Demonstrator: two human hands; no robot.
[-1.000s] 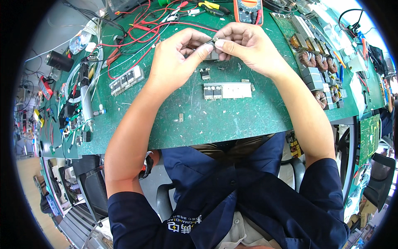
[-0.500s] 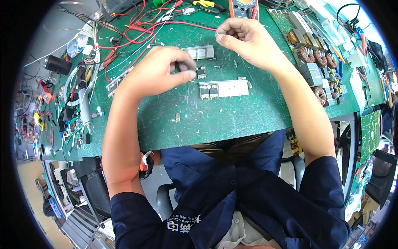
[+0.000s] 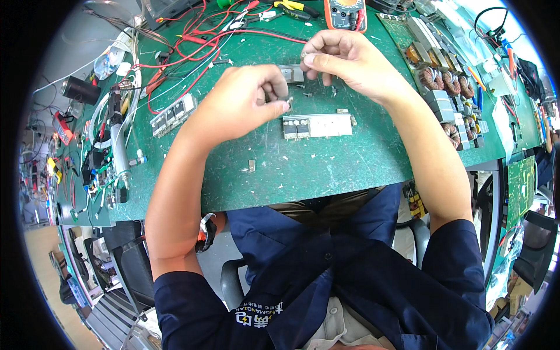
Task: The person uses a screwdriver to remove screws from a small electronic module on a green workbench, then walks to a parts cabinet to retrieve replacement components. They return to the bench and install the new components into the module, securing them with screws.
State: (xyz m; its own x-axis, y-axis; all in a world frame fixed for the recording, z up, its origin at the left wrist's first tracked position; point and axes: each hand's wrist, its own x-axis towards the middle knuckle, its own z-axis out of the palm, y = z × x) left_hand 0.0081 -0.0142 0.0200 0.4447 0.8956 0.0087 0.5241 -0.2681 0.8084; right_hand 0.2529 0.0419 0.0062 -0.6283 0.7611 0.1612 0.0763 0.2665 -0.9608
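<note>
My left hand (image 3: 248,102) is closed in a pinch. A small electronic component (image 3: 289,101) with pale legs shows at its fingertips, mostly hidden by the fingers. Held higher and to the right, my right hand (image 3: 344,63) pinches a tiny metallic piece (image 3: 304,56), too small to name. Just below the hands lies a silver heatsink strip (image 3: 329,125) with black transistors (image 3: 297,128) along its left part. Another heatsink strip (image 3: 293,74) sits partly hidden behind my left hand. A third strip with black parts (image 3: 174,115) rests left of my left forearm.
Small screws (image 3: 334,91) lie near the right hand, and a small loose part (image 3: 251,165) near the front. Red test leads (image 3: 219,41) tangle at the back, beside an orange multimeter (image 3: 345,14). A circuit board with copper coils (image 3: 431,79) stands right.
My left hand has shifted right, and the black component lying at its fingertips no longer shows on the table. My right hand has dropped slightly, still pinching.
</note>
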